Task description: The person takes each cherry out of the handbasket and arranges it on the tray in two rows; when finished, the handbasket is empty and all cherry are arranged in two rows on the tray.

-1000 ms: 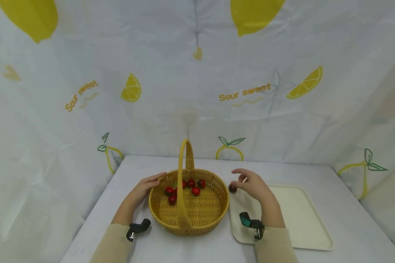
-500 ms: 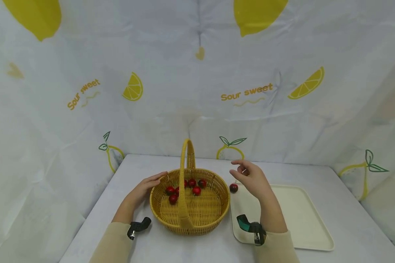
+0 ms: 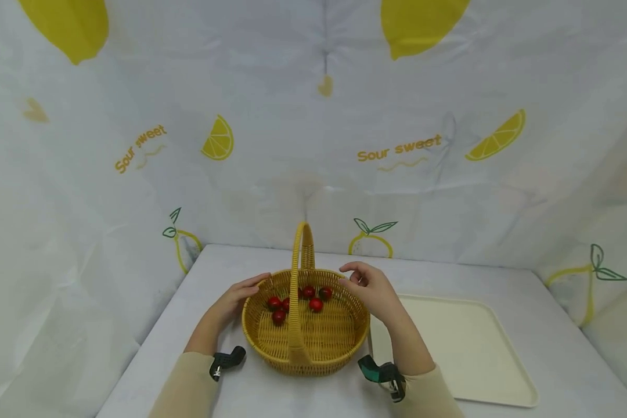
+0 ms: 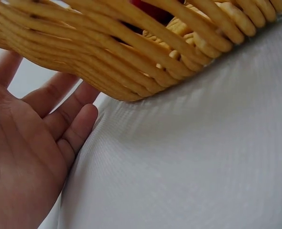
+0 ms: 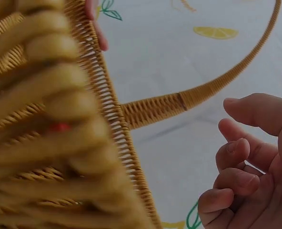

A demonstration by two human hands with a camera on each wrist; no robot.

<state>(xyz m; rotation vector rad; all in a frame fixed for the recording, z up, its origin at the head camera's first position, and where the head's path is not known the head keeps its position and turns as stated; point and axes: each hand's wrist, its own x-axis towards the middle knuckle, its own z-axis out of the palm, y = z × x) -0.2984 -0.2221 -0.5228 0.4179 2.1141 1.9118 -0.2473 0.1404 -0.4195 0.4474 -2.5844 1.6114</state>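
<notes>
An oval yellow wicker basket (image 3: 313, 367) stands on the table, with a tall arched handle (image 3: 295, 302) over its middle. Several red cherries (image 3: 316, 305) lie in its back and left part. My left hand (image 3: 235, 299) rests against the basket's left rim, fingers extended; in the left wrist view, the palm (image 4: 17, 152) faces the woven wall. Over the right back rim is my right hand (image 3: 373, 293), its fingers loosely bent. In the right wrist view, nothing shows between thumb and fingers of this hand (image 5: 269, 186), which is apart from the basket.
A cream rectangular tray (image 3: 465, 342) lies right of the basket, its left part hidden by my right hand and forearm. A white cloth (image 3: 271, 174) with lemon prints hangs behind the table.
My right hand has moved left from above the tray's corner to the basket's right rim. The cherry at that corner is now out of sight behind it. My left hand stays put.
</notes>
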